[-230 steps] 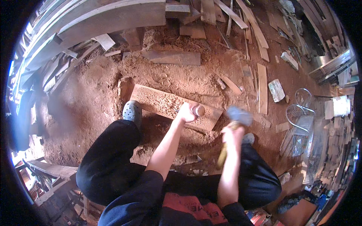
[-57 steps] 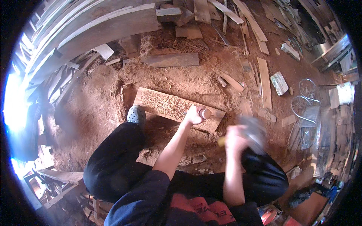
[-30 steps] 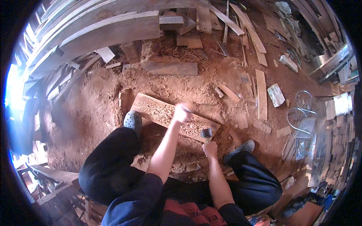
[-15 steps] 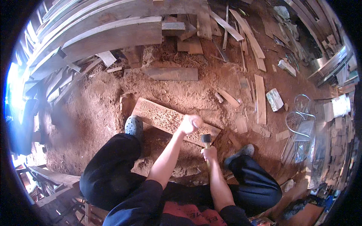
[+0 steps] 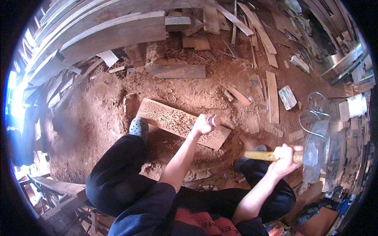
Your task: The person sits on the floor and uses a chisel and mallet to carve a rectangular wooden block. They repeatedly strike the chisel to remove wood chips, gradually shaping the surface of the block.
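Note:
A wooden board (image 5: 165, 115) lies slanted on the ground before me, its top rough with gouges and chips. My left hand (image 5: 202, 125) is closed around an upright chisel (image 5: 215, 120) over the board's right half; the round handle end shows, while the blade is mostly hidden under the hand. Off to the right, raised and apart from the board, my right hand (image 5: 284, 161) grips a mallet (image 5: 260, 155) by its yellowish wooden handle. The handle's butt points left. The mallet's head, right of the fist, is blurred grey and hard to make out.
My left clog (image 5: 138, 128) touches the board's near left edge. Stacked planks (image 5: 114, 33) fill the far left. Loose wood strips (image 5: 272, 97) and a whitish block (image 5: 287, 98) lie to the right, near a wire rack (image 5: 314, 122). Reddish dirt and shavings surround the board.
My right hand has swung the mallet from near the board's lower right corner out to the right and up. My left hand stays over the board, having shifted slightly right with the chisel.

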